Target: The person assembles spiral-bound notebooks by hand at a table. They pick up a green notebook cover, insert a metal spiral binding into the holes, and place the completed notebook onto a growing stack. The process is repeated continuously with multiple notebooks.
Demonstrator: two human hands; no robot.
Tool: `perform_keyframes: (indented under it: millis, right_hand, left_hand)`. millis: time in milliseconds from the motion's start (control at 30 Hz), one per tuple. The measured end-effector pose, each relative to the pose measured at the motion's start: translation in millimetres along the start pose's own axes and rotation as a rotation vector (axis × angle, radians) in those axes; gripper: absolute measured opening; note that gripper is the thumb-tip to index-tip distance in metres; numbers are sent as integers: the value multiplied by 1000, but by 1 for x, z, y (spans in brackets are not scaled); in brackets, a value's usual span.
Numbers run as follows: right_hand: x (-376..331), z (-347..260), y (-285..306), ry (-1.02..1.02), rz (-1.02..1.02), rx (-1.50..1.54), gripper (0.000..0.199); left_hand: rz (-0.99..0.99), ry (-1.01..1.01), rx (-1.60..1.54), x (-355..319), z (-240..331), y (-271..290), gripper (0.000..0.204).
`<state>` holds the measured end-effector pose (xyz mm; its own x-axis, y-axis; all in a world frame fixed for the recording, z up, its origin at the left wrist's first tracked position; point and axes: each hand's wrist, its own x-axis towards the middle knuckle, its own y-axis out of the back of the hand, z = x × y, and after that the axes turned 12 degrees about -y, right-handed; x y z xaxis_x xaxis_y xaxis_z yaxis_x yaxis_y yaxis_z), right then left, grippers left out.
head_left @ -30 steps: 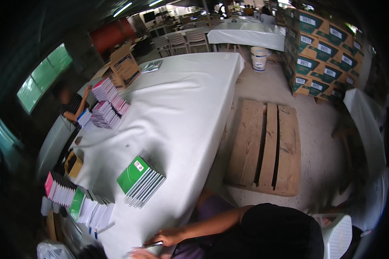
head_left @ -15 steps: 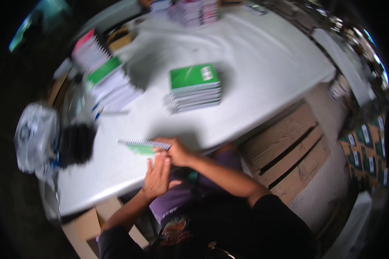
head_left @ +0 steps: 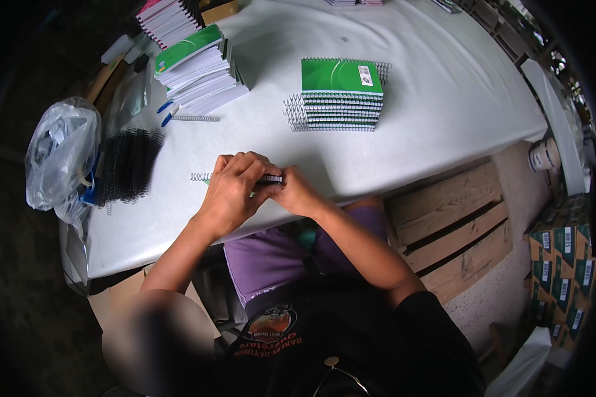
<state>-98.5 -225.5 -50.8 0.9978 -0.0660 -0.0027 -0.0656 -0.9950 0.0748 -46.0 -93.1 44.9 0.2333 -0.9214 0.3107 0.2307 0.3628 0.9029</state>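
Note:
My left hand is curled over a small spiral notebook, its fingers bent along the bound edge. At the notebook's right end, my right hand pinches the corner, close to the left fingertips. Most of the notebook is hidden under my hands. A wire spiral coil sticks out past its left end, beside a sliver of green cover. Farther off on the white table stands a neat stack of green spiral notebooks, with loose coil ends poking out on both sides.
Left of the stack lies a leaning pile of green-covered booklets, with pink-edged ones behind. Nearby are a pen, a single coil, a bundle of black coils and a clear plastic bag. A wooden pallet is at right.
My left hand has gone from lying flat against the notebook's near side to curling over its top. The notebook is now mostly covered. The view has shifted, so the table things appear displaced.

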Motion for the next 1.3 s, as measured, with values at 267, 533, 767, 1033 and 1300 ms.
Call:
perform_keyframes:
  millis: [267, 533, 767, 1033, 1300]
  right_hand:
    - [-1, -7, -1, -39, -30, -28, 18]
    - [-3, -8, 2, -57, -19, -103, 20]
    - [0, -3, -3, -79, 4, -99, 15]
    - [-7, 3, 12, 7, -62, -21, 22]
    - [-7, 5, 18, -18, -37, -177, 23]
  left_hand:
    - [-72, -76, 45, 1, -17, 3, 20]
    - [-99, -84, -49, 5, -15, 9, 17]
    - [-60, -40, 18, 6, 2, 10, 19]
    - [-97, -48, 115, 22, 29, 14, 21]
    - [20, -134, 202, 27, 26, -2, 9]
